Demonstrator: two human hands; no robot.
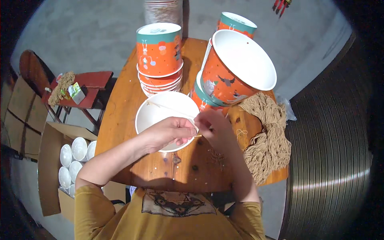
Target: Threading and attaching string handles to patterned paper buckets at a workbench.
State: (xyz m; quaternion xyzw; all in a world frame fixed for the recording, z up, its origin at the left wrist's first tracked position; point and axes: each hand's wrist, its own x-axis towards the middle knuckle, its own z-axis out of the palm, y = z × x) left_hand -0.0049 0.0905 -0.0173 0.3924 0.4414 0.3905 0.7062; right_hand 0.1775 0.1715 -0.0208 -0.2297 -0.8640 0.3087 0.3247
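A round white-lined paper tub sits at the table's near middle, its mouth facing up. Across its opening runs a thin pale cord, from a spot inside the far left wall to my hands. My left hand reaches over the tub, thumb and fingers pinched on the cord near the right rim; a short yellowish end pokes out beside them. Close against it, my right hand is in shadow, its fingers curled together at the cord. What lies between the right fingertips is partly hidden.
Orange tubs with green bands stand in a left stack and a right stack whose top tub tilts. A hank of tan cord lies at the wooden table's right. On the floor, a cardboard box holds several white tubs. A red bench stands behind.
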